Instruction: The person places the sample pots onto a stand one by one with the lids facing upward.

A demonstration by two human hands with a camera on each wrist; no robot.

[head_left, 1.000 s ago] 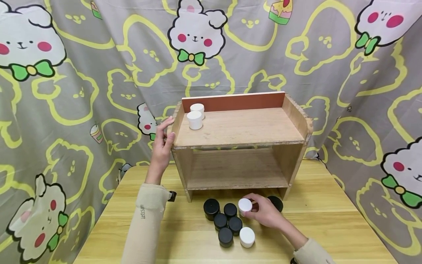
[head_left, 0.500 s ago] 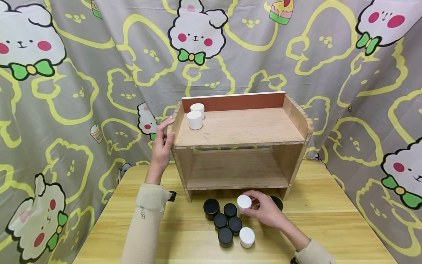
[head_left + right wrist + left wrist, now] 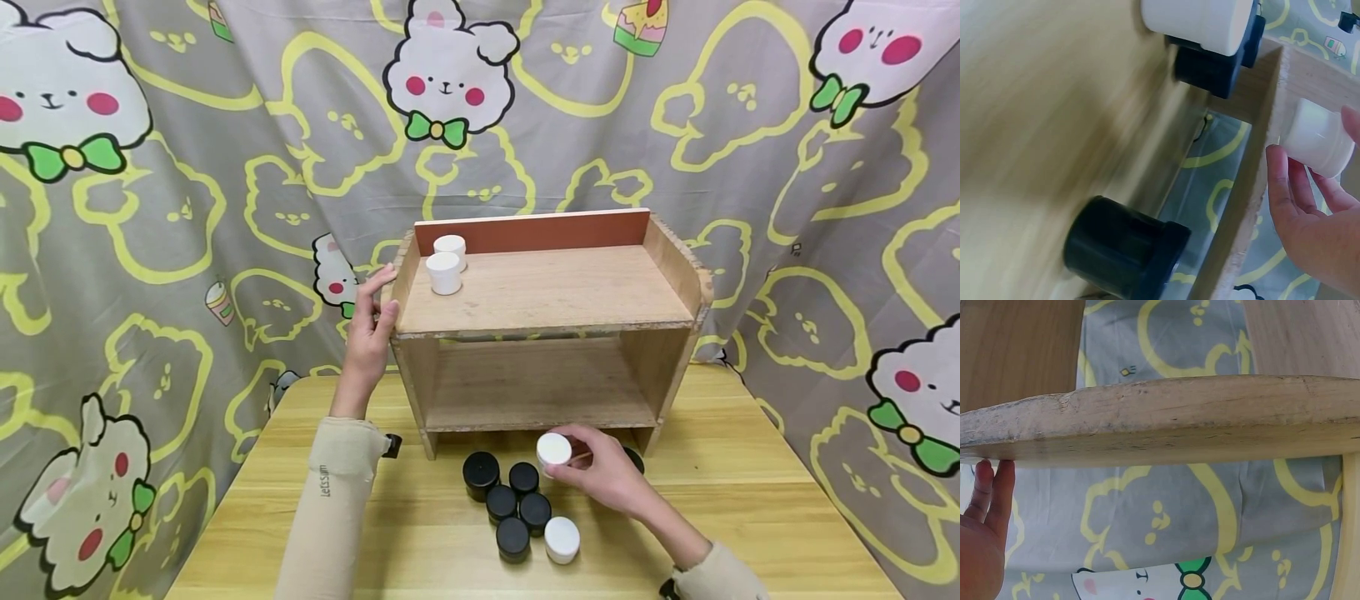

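My right hand (image 3: 611,475) pinches a small white jar (image 3: 553,450) between thumb and fingers, raised in front of the wooden shelf (image 3: 555,287). In the right wrist view this white jar (image 3: 1319,137) is held well off the table. My left hand (image 3: 367,337) rests against the shelf's left side panel; in the left wrist view two straight fingers (image 3: 1000,494) touch the wood. Two white jars (image 3: 445,275) stand on the top board's left end. Below my right hand, several black jars (image 3: 513,537) and another white jar (image 3: 562,540) stand grouped on the table.
A lone black jar (image 3: 634,460) stands partly hidden behind my right hand, near the shelf's right foot. The lower board (image 3: 540,383) lies open to the front. A patterned curtain (image 3: 525,167) surrounds the wooden table (image 3: 247,508).
My right hand has lifted the white jar up from the group and slightly to the left, toward the shelf. The left hand has stayed in place.
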